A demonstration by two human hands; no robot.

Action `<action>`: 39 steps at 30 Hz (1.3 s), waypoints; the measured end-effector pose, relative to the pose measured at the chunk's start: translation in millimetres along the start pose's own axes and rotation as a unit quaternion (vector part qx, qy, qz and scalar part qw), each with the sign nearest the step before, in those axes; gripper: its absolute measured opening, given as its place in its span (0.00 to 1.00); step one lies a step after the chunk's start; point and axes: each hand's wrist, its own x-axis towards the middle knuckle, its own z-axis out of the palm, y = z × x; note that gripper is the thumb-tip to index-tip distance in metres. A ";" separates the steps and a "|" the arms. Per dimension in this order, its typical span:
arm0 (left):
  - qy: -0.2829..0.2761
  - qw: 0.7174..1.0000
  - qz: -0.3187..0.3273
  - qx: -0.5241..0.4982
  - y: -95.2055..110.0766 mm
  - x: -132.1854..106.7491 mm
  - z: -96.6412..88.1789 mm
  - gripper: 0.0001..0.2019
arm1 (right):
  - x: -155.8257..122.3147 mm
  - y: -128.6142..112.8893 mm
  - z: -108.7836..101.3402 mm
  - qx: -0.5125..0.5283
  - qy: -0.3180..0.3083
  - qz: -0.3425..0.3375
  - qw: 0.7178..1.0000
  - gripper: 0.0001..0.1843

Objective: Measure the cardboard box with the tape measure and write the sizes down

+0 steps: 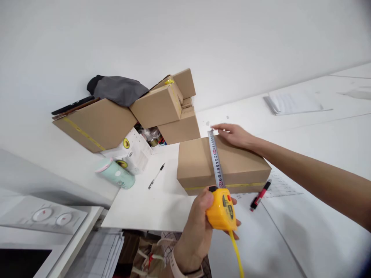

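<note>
A yellow tape measure [222, 210] is gripped in my left hand [197, 227], its fingers wrapped round the case from below. Its blade [216, 160] runs out across the top of a closed brown cardboard box [194, 158], from the near edge to the far edge. Near the case, the blade reads about 20. At the far edge, my right hand [236, 135] rests against the box with its fingertips at the blade's end; the exact hold there is partly hidden. A yellow strap hangs from the case.
A red and black marker [260, 195] lies right of the box on a printed sheet [282, 185]. To the left are a pen [156, 175], a mint tumbler [116, 173] and stacked cardboard boxes [156, 106]. Papers [295, 102] lie at the back right. A white appliance [43, 220] stands lower left.
</note>
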 end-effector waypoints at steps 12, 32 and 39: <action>0.212 0.944 0.223 0.121 0.6 -13.7 -96.0 0.34 | -158.2 30.7 -40.7 0.083 -0.025 0.203 0.975 0.37; 0.071 0.944 0.270 0.175 21.9 11.7 -34.7 0.28 | 6.0 8.1 -21.8 -0.141 0.040 -0.074 0.986 0.24; 0.004 0.985 0.129 0.116 -32.3 23.7 -18.5 0.31 | -2.0 -0.2 -11.6 -0.215 0.064 -0.142 0.964 0.26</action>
